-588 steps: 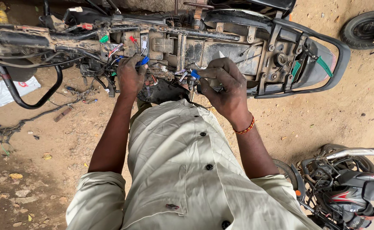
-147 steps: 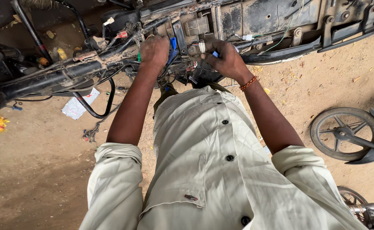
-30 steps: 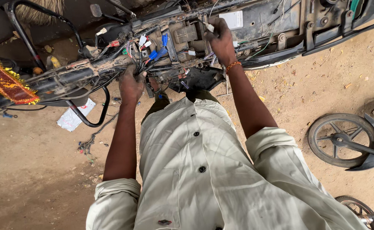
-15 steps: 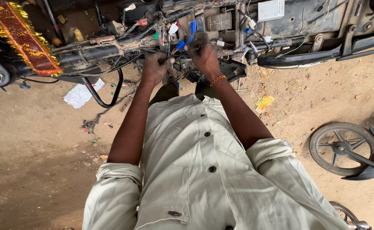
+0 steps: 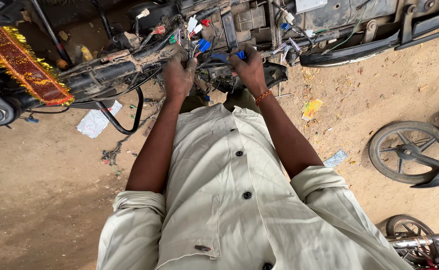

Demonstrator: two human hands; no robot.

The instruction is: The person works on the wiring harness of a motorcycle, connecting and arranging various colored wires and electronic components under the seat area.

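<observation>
A stripped motorcycle frame [image 5: 104, 75] lies across the top of the head view, with a bundle of wires and coloured connectors [image 5: 199, 37] exposed on it. My left hand [image 5: 178, 77] is closed around wires at the frame's middle. My right hand [image 5: 249, 67], with an orange thread band at the wrist, grips a cable with a blue connector [image 5: 240, 54] just to the right. Both hands sit close together over the wiring. My pale buttoned shirt fills the lower part of the view.
A loose wheel [image 5: 412, 152] lies on the dirt at the right, and part of another motorcycle [image 5: 419, 242] shows at the bottom right. A red and gold fringed cloth [image 5: 22, 65] hangs at the top left. Paper scraps [image 5: 97, 120] and wire bits litter the ground.
My right hand came down from higher on the frame to the wiring beside my left hand. The view shifted, so the frame now sits further right and the fringed cloth shows more.
</observation>
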